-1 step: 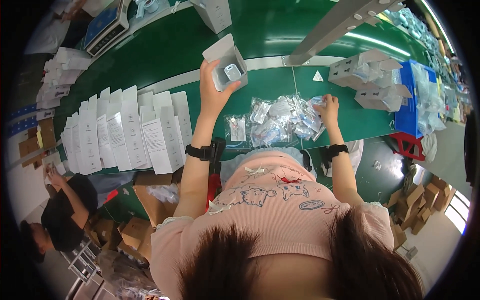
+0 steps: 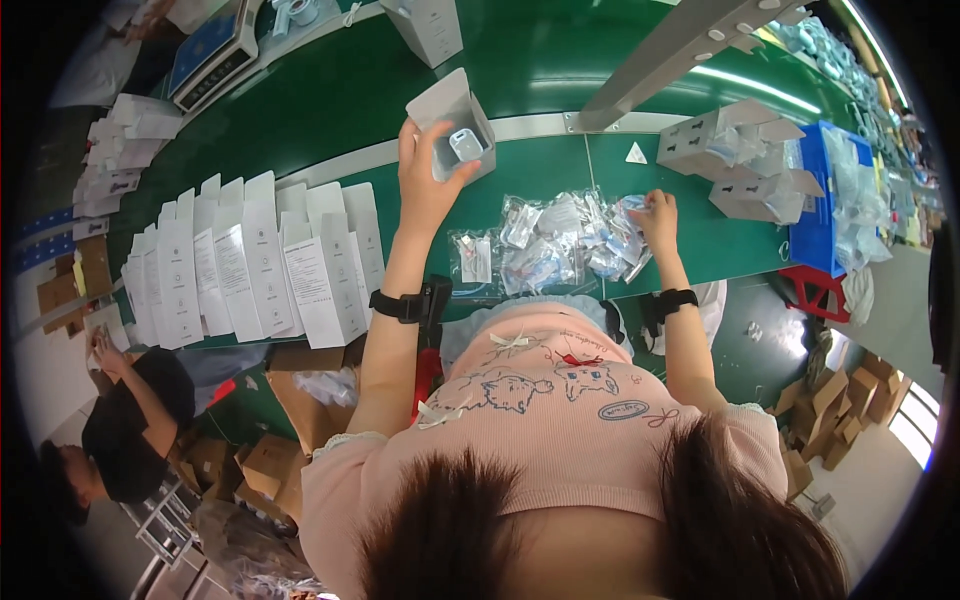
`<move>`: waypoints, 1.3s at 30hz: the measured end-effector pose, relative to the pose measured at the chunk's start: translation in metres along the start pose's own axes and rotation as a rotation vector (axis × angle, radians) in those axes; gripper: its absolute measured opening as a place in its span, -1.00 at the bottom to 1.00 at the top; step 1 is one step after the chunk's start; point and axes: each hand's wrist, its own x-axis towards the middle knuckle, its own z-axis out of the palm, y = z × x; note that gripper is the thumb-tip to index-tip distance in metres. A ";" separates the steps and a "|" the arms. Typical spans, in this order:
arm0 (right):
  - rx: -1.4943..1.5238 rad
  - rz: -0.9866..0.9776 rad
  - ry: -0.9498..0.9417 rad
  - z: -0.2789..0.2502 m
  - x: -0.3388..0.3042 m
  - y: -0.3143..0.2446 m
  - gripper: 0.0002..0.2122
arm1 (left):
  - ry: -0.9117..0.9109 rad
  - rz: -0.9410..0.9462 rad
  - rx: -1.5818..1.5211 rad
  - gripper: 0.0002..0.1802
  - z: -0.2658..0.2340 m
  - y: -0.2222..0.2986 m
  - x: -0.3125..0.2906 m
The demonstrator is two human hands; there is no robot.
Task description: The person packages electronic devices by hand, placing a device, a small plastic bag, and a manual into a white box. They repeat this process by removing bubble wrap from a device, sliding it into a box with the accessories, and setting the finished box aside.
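Note:
My left hand [image 2: 428, 185] grips a white carton [image 2: 482, 112] with its top flap raised, thumb on the near side and fingers at the left wall. Inside the carton, a pale rounded device [image 2: 465, 145] shows near the opening. My right hand [image 2: 657, 218] has its fingers closed on a small clear plastic bag [image 2: 634, 208] at the right edge of a heap of bagged small parts [image 2: 560, 245]. What lies inside that bag is too small to make out. Left of the heap, a separate clear bag [image 2: 477, 258] lies flat on the green table.
Several upright white cartons [image 2: 255, 265] stand in rows at the left. On the right are open cartons [image 2: 705, 140] stuffed with clear bags and a blue bin [image 2: 822, 205]. A metal post [image 2: 650, 75] rises beyond the heap. A co-worker [image 2: 140, 420] sits at the far left.
The fingers of my left hand have shifted slightly on the carton, spreading apart. My right hand stays at the heap.

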 end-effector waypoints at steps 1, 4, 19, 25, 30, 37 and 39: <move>-0.001 -0.004 0.000 -0.003 -0.001 -0.002 -0.64 | -0.054 0.010 0.128 -0.59 -0.003 0.005 0.002; 0.184 -0.114 -0.019 -0.036 0.009 -0.065 -0.70 | -0.022 -0.008 0.190 -0.76 -0.013 0.004 0.000; -0.011 -1.359 -0.186 -0.013 0.070 -0.279 -0.77 | 0.053 -0.197 0.078 -0.86 -0.026 -0.024 0.018; 0.326 -1.135 0.001 -0.033 0.053 -0.252 -0.79 | 0.120 -0.030 0.172 -0.88 -0.026 -0.031 0.054; 0.332 -0.698 0.427 -0.092 0.033 -0.141 -0.82 | 0.148 -0.064 0.283 -0.88 -0.022 -0.051 0.137; 0.375 -0.058 0.925 -0.167 0.012 0.034 -0.53 | 0.316 0.300 0.604 -0.85 0.016 -0.048 0.178; 0.444 0.008 0.926 -0.174 0.014 0.067 -0.36 | 0.469 0.488 0.651 -0.81 0.045 -0.008 0.151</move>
